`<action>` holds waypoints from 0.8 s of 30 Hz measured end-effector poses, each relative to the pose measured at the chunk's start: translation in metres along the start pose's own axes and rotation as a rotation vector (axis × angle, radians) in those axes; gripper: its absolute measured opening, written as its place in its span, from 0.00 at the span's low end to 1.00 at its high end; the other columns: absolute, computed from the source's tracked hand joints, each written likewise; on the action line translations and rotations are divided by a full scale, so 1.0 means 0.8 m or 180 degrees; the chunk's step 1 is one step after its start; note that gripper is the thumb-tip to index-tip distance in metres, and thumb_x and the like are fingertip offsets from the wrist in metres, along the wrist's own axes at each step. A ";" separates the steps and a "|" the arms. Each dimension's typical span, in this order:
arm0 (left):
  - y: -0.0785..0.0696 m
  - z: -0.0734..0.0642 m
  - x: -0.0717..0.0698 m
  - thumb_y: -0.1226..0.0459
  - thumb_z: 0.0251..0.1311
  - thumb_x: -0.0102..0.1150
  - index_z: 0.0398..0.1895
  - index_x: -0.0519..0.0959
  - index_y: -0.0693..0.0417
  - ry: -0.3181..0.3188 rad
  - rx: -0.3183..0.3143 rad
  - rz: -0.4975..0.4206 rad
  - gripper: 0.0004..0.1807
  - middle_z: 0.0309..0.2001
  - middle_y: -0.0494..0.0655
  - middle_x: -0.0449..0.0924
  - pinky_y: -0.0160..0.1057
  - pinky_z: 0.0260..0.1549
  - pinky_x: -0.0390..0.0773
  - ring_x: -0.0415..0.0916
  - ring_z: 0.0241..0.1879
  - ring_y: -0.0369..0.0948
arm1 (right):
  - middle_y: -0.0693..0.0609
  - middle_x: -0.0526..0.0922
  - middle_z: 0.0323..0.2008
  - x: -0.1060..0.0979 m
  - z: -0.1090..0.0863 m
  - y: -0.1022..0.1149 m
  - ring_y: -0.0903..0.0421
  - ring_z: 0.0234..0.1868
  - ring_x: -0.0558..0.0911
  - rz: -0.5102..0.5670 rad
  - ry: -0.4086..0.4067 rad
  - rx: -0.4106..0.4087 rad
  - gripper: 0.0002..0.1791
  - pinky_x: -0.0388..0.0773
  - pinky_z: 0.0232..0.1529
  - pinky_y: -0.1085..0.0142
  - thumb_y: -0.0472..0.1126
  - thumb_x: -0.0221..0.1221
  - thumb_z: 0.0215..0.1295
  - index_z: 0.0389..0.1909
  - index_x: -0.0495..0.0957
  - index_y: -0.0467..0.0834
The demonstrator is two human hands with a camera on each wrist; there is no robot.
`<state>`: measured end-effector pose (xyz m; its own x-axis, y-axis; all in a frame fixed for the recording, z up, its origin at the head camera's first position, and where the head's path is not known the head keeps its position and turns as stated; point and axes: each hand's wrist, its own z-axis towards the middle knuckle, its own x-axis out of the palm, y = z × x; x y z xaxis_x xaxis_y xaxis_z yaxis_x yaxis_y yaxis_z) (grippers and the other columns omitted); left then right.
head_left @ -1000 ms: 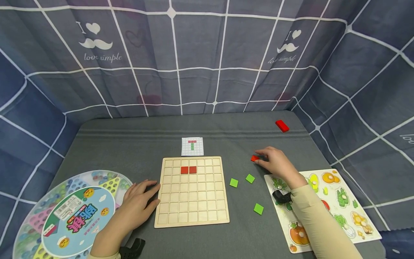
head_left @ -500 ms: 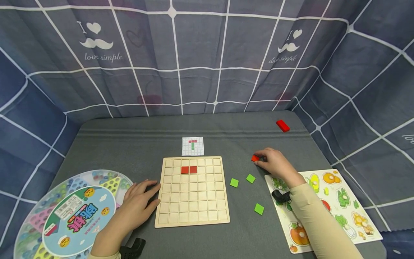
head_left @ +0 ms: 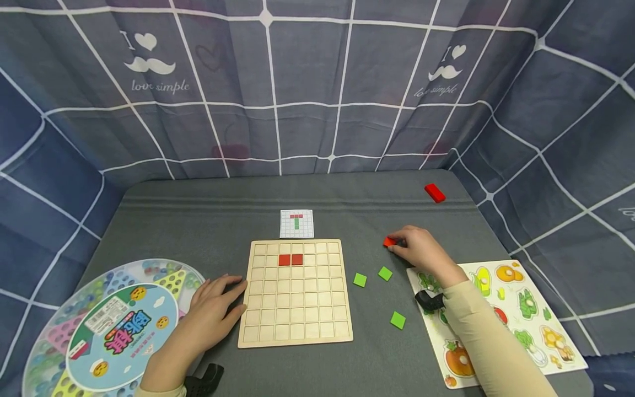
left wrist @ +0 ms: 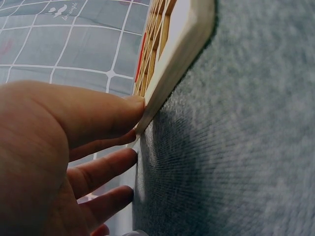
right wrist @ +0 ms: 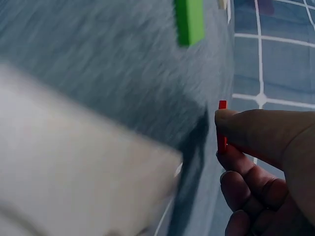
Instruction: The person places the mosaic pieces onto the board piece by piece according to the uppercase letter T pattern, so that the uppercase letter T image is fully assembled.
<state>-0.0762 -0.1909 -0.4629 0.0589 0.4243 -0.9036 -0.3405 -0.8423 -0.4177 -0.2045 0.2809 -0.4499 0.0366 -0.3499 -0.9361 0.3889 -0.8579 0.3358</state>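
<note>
My right hand (head_left: 421, 251) pinches a red square tile (head_left: 389, 241) between thumb and fingers, right of the board. In the right wrist view the red tile (right wrist: 222, 127) stands edge-on between thumb and fingertip. The wooden grid board (head_left: 296, 309) lies flat in the middle, with two red tiles (head_left: 290, 259) side by side in its second row. My left hand (head_left: 213, 309) rests at the board's left edge, fingers extended; in the left wrist view the thumb (left wrist: 130, 110) touches the board's side (left wrist: 184, 61). Several green tiles (head_left: 360, 280) lie between board and right hand.
Behind the board lies a small pattern card (head_left: 296, 224) showing a red and green T. A red block (head_left: 435, 193) sits at the far right. A vegetable puzzle board (head_left: 526, 325) lies under the right forearm; a round game box (head_left: 121, 336) is at left.
The right hand and its red tile have shifted very slightly left. The left hand stays at the board's edge, and the tiles on the board are unchanged.
</note>
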 end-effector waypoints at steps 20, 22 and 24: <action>-0.002 -0.001 -0.006 0.62 0.61 0.68 0.64 0.77 0.56 -0.0076 0.0026 0.0065 0.27 0.62 0.55 0.72 0.66 0.65 0.50 0.62 0.66 0.59 | 0.51 0.82 0.38 0.023 0.059 0.113 0.55 0.36 0.79 0.0174 0.0142 -0.0701 0.14 0.76 0.36 0.63 0.41 0.67 0.64 0.49 0.86 0.43; -0.002 -0.002 -0.005 0.61 0.61 0.68 0.64 0.78 0.57 -0.0089 0.0035 0.0054 0.26 0.62 0.56 0.72 0.66 0.65 0.50 0.62 0.66 0.59 | 0.52 0.82 0.39 0.029 0.063 0.126 0.56 0.37 0.79 0.0178 0.0211 -0.0779 0.14 0.76 0.36 0.64 0.41 0.67 0.63 0.49 0.86 0.43; -0.002 -0.002 -0.003 0.61 0.61 0.68 0.63 0.78 0.57 -0.0090 0.0039 0.0051 0.27 0.62 0.56 0.72 0.66 0.64 0.51 0.62 0.66 0.59 | 0.51 0.83 0.39 0.034 0.066 0.137 0.56 0.38 0.79 0.0185 0.0274 -0.0852 0.14 0.76 0.37 0.65 0.40 0.67 0.63 0.49 0.86 0.42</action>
<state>-0.0743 -0.1909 -0.4606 0.0269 0.4202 -0.9071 -0.3526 -0.8451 -0.4019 -0.2093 0.1572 -0.4331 0.1396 -0.3526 -0.9253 0.6126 -0.7034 0.3605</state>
